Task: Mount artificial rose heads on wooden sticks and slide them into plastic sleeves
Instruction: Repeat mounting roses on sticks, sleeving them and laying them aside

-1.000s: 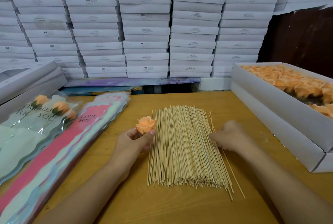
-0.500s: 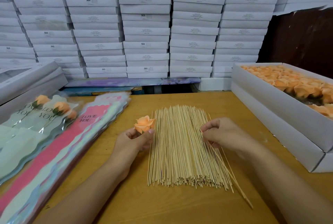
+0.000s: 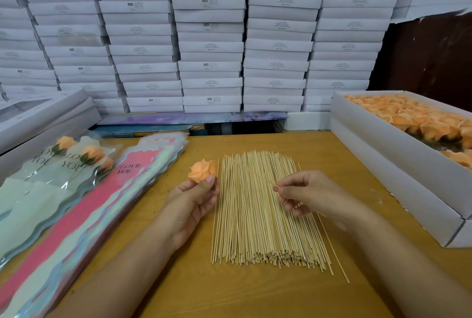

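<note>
Head view: left hand (image 3: 190,205) fingers pinch an orange rose (image 3: 202,170); right hand (image 3: 311,193) fingers pinch one stick (image 3: 249,170) above the pile (image 3: 258,218).

Your peach rose head (image 3: 203,171) sits upright, pinched left of the stick pile (image 3: 265,213). One stick (image 3: 251,171) is lifted, angled far-left over the pile. Empty sleeves (image 3: 84,215) are stacked at left, finished roses (image 3: 84,156) beyond.

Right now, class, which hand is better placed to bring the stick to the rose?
Right hand: it pinches one stick, tip angled toward the rose head held by the left hand.
</note>
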{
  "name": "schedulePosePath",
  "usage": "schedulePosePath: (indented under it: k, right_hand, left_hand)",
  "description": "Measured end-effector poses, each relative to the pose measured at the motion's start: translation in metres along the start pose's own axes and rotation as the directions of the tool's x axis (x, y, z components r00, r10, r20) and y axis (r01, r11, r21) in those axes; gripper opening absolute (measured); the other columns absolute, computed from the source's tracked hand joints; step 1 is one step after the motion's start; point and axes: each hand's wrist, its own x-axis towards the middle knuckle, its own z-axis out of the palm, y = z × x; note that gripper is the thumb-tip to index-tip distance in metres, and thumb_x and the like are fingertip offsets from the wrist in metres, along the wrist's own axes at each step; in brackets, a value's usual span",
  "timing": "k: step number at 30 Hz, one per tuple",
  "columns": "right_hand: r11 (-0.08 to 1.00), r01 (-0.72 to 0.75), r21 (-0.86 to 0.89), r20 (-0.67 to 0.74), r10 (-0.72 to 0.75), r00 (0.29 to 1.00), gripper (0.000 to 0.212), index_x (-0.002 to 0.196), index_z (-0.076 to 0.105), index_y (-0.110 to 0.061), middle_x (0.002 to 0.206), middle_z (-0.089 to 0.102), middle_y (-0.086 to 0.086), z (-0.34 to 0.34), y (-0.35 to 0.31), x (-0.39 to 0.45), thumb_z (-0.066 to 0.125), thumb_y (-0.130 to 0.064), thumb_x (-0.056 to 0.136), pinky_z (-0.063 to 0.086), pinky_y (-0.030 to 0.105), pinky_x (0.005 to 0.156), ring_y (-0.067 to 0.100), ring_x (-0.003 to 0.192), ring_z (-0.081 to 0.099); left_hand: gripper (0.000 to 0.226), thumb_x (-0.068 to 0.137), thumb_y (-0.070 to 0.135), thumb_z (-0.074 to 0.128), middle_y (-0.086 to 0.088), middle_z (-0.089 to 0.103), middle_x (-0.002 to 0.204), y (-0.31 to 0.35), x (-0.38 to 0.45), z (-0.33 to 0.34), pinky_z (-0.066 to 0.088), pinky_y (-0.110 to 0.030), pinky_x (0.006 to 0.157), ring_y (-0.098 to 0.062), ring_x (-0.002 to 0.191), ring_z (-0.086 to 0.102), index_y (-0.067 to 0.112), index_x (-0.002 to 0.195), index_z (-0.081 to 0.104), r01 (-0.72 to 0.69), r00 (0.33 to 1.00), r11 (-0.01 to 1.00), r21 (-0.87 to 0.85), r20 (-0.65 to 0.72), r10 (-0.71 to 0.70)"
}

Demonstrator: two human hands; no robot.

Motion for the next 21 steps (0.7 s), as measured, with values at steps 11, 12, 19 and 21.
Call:
schedulePosePath:
  k: [11,12,19,21]
  right_hand:
    - [1.0,-0.004,-0.024,-0.006,0.004,1.0,0.009,0.098,0.074,-0.013,0.078,0.076,0.003,0.006,0.002,0.002,0.069,-0.01,0.092,0.051,0.019,0.052,0.007,0.057,0.062]
    - [1.0,-0.002,-0.027,-0.003,0.002,1.0,0.008,0.098,0.074,-0.013,0.077,0.075,0.003,0.006,0.002,0.002,0.069,-0.009,0.092,0.051,0.019,0.052,0.007,0.056,0.062]
    - [0.999,0.015,-0.042,0.006,-0.015,1.0,0.011,0.1,0.073,-0.013,0.079,0.076,0.003,0.007,0.001,0.001,0.066,-0.007,0.094,0.05,0.018,0.051,0.006,0.057,0.062]
    - [0.999,0.021,-0.047,0.001,-0.021,1.0,0.011,0.099,0.073,-0.013,0.08,0.076,0.004,0.008,0.001,0.0,0.065,-0.007,0.094,0.049,0.018,0.05,0.006,0.056,0.062]
  left_hand:
    - [0.033,0.077,0.013,0.07,-0.012,0.075,0.088,0.015,0.007,0.008,0.062,-0.023,0.066,-0.013,0.071,0.072,0.0,0.108,0.065,0.075,0.997,0.973,-0.219,0.035,-0.069]
    - [0.032,0.077,0.011,0.07,-0.013,0.075,0.09,0.015,0.008,0.007,0.062,-0.024,0.066,-0.014,0.072,0.073,0.0,0.106,0.065,0.076,0.997,0.97,-0.229,0.025,-0.073]
    - [0.027,0.072,0.009,0.073,-0.016,0.076,0.087,0.021,0.018,0.016,0.062,-0.026,0.062,-0.018,0.073,0.076,0.002,0.097,0.065,0.026,0.997,0.937,-0.348,-0.054,-0.048]
    - [0.03,0.071,0.008,0.073,-0.017,0.076,0.087,0.02,0.02,0.022,0.062,-0.027,0.06,-0.02,0.074,0.076,0.002,0.099,0.065,0.01,0.996,0.911,-0.412,-0.072,-0.043]
